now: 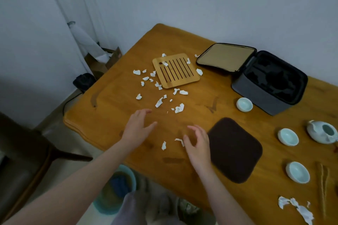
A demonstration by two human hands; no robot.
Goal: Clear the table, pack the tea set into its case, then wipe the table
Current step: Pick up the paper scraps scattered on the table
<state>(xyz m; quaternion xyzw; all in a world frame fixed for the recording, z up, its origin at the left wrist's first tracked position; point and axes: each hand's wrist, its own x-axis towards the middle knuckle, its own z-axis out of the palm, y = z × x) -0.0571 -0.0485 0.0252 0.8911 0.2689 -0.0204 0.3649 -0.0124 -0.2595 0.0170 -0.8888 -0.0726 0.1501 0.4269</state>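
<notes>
The left hand (139, 128) is spread and the right hand (198, 144) loosely curled, both empty, at lower centre. Paper scraps (161, 101) at centre frame may be scattered past the table (109, 115) edge by hasty sweeping.

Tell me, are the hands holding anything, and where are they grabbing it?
Nothing is held. The left hand is open above the table; the right hand curls loosely beside a paper scrap without gripping it.
</notes>
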